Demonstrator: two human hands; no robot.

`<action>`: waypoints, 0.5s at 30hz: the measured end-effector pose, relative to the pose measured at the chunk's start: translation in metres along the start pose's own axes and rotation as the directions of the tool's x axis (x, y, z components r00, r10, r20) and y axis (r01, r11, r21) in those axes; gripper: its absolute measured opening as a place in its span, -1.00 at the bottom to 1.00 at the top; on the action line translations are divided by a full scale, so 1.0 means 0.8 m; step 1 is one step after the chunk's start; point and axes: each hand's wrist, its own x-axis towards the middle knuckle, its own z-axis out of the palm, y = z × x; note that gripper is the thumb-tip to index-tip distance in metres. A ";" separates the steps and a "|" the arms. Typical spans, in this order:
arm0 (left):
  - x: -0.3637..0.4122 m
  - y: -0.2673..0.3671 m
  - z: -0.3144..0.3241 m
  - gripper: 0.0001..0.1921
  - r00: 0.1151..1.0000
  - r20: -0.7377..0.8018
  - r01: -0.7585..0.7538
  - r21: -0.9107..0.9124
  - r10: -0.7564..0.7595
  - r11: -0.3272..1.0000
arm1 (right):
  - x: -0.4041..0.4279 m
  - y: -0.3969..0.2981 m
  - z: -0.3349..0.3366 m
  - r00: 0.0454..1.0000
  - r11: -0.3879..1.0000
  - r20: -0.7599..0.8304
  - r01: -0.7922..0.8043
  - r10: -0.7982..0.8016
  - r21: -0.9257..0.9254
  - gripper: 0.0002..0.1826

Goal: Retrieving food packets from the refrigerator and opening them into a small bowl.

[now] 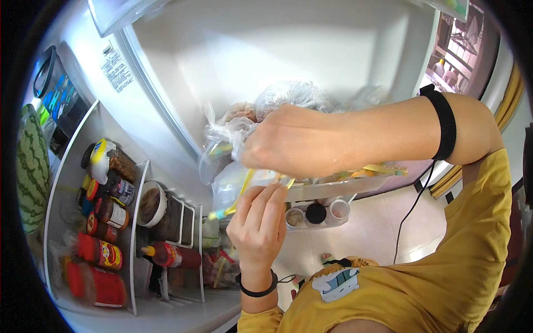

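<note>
My right hand (270, 141) reaches in from the right, back of the hand up, against a clear knotted plastic bag (237, 129) in the fridge door shelf (333, 189). Its fingertips are hidden, so its grip cannot be seen. Just below it, my left hand (258, 220) has its fingers bent together at the edge of a clear zip bag (229, 187) with a yellow seal strip. The zip bag hangs at the shelf's left end. Behind my right hand lie a crumpled clear bag (291, 95) and a bag with brownish contents (241, 110).
At left, fridge shelves hold red-lidded jars (100, 249), a sauce bottle (173, 254), a white bowl (153, 204) and a watermelon (32, 166). A lower door shelf holds small round containers (315, 213). A black cable (402, 224) hangs from my right armband.
</note>
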 end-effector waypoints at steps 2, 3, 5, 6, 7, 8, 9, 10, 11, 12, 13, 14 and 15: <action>-0.002 -0.004 0.006 -0.78 1.000 -0.028 0.005 0.017 -0.005 1.000 | 0.010 -0.006 -0.010 0.949 0.996 0.314 -0.011 -0.018 0.091 -0.88; -0.004 -0.006 0.009 -0.80 0.998 -0.056 0.007 0.040 -0.004 0.999 | 0.013 -0.006 -0.010 0.948 0.996 0.319 -0.013 -0.017 0.093 -0.88; 0.002 -0.002 0.008 -0.82 0.999 -0.029 0.020 0.016 -0.020 1.000 | 0.014 -0.004 -0.012 0.888 1.000 0.460 0.009 -0.002 -0.015 -0.91; 0.003 0.000 0.008 -0.84 0.999 -0.001 0.034 0.000 -0.034 0.999 | 0.014 -0.004 -0.009 0.887 1.000 0.462 0.008 0.000 -0.015 -0.91; 0.001 0.000 0.010 -0.84 0.999 -0.001 0.035 -0.004 -0.035 0.999 | 0.013 -0.004 -0.007 0.865 0.971 0.498 0.058 0.068 -0.234 -0.92; -0.002 -0.001 0.012 -0.85 0.999 0.002 0.047 -0.045 -0.047 0.998 | 0.013 -0.003 -0.004 0.844 0.891 0.517 0.117 0.144 -0.438 -0.93; -0.004 0.000 0.014 -0.87 0.998 0.007 0.059 -0.086 -0.059 0.995 | 0.014 -0.001 -0.001 0.842 0.891 0.519 0.114 0.148 -0.439 -0.93; -0.005 0.004 0.011 -0.87 0.998 0.008 0.057 -0.086 -0.056 0.995 | 0.019 0.000 0.000 0.841 0.903 0.513 0.073 0.172 -0.424 -0.94; -0.004 0.010 0.007 -0.89 0.998 0.015 0.062 -0.074 -0.061 0.995 | 0.024 0.001 0.001 0.839 0.913 0.507 0.032 0.197 -0.408 -0.94; -0.005 0.011 0.007 -0.91 0.997 0.021 0.071 -0.065 -0.070 0.995 | 0.025 0.003 0.006 0.838 0.913 0.508 0.030 0.199 -0.407 -0.94; -0.005 0.010 0.008 -0.91 0.997 0.023 0.071 -0.067 -0.070 0.995 | 0.025 0.006 0.012 0.875 0.937 0.458 0.014 0.158 -0.349 -0.93; -0.006 0.009 0.009 -0.91 0.997 0.004 0.071 -0.060 -0.071 0.996 | 0.026 0.009 0.017 0.908 0.958 0.403 0.001 0.120 -0.288 -0.91; -0.006 0.008 0.011 -0.91 0.998 -0.014 0.067 -0.064 -0.068 0.996 | 0.023 0.016 0.025 0.904 0.957 0.406 -0.010 0.132 -0.291 -0.91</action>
